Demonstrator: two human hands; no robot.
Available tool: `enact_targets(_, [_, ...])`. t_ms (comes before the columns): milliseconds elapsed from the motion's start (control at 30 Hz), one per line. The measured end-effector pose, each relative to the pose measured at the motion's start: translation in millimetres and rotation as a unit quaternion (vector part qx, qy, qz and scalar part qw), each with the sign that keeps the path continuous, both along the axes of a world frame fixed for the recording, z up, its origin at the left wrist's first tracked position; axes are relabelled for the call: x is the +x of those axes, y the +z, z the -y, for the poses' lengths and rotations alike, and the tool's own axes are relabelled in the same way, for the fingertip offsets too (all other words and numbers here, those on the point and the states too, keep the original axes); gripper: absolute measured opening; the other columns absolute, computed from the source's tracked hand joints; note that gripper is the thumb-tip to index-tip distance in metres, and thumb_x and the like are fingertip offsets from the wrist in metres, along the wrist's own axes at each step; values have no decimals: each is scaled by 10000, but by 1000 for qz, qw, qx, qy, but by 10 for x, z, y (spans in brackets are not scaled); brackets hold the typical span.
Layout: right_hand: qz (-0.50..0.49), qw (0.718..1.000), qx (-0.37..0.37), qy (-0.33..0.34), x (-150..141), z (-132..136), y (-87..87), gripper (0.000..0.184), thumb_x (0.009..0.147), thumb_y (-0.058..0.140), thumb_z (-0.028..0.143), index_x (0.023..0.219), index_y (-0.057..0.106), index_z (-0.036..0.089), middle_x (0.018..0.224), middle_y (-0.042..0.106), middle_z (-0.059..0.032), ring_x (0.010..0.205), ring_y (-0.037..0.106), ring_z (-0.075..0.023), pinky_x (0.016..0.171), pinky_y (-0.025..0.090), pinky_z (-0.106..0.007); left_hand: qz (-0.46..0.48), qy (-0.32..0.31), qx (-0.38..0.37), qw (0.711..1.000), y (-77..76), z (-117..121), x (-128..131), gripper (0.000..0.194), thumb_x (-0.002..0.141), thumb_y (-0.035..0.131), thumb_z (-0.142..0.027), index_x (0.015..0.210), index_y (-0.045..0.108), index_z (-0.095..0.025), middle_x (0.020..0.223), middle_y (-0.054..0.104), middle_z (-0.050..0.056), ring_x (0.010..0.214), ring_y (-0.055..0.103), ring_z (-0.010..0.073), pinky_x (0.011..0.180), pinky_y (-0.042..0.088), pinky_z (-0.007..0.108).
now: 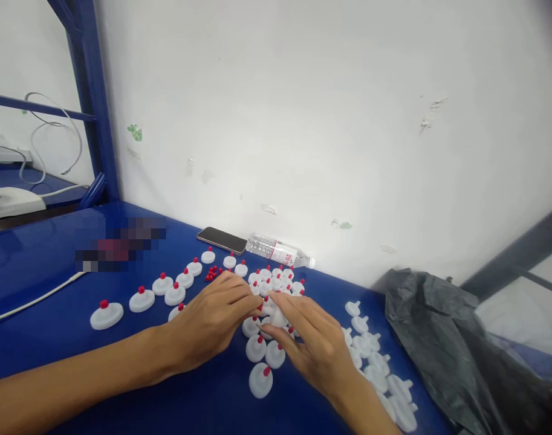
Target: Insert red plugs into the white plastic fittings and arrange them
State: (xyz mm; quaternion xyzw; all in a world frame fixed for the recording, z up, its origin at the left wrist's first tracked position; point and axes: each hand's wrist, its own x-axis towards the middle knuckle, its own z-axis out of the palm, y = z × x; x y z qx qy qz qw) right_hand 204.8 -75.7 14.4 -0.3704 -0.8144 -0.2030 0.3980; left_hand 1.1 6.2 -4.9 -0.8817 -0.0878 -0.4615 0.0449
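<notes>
My right hand (309,338) is closed round a white plastic nozzle lid (278,317), thumb below and fingers above. From the other side my left hand (219,314) pinches a small red tip cap (260,306) at the lid's spout; the fingers partly cover where the two meet. Below the hands stands a white lid with a red tip (260,380), and several like it cluster around and behind them. Just beyond my left hand lies a small pile of loose red caps (212,273). To the right of my right hand are several white lids without red tips (378,362).
A dark phone (221,240) and a clear bottle (280,251) lie along the white wall. More red-tipped lids (141,299) form a row on the left of the blue table (167,402). A black plastic bag (443,344) sits at the right; a white cable (35,297) crosses the left.
</notes>
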Motion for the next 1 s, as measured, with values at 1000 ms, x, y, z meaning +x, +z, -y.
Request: enact_targets(1000, [-13, 986, -23, -167, 467, -74, 180, 252, 982, 518, 214, 1225, 580, 234, 1166, 692, -64, 1103, 624, -221, 962, 460, -418, 21, 65, -65, 996, 113, -152, -63, 248, 974, 529, -111, 1191, 605, -206, 1041, 682, 46, 937, 623, 182, 821, 516, 346])
